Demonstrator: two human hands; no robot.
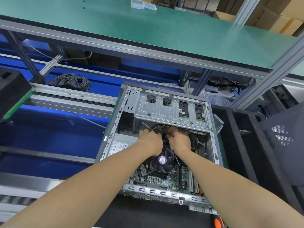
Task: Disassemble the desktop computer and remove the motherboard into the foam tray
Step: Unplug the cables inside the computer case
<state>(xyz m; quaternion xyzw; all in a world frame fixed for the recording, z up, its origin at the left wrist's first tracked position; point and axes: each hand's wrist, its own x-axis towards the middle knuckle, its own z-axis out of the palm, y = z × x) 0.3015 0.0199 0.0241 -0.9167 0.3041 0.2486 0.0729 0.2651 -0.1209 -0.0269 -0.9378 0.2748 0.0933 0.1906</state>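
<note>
An open desktop computer case (115, 112) lies on its side in front of me. Its green motherboard (164, 180) carries a black CPU fan (162, 161) with a purple label. Both hands are deep inside, just below the silver drive cage (164, 106). My left hand (150, 139) has its fingers curled round a bundle of black and yellow cables (160, 127). Close beside it, my right hand (178, 139) pinches the same cables; its fingertips are hidden among the wires. The grey power supply (120, 143) sits to the left of my left hand.
Black foam tray (243, 145) lies right of the case, with a dark perforated side panel (283, 137) on it. Another black foam block (11, 89) sits far left. An orange-handled tool (218, 222) lies at the bottom edge. A green shelf (148, 28) overhangs; coiled grey cable (70, 81) behind.
</note>
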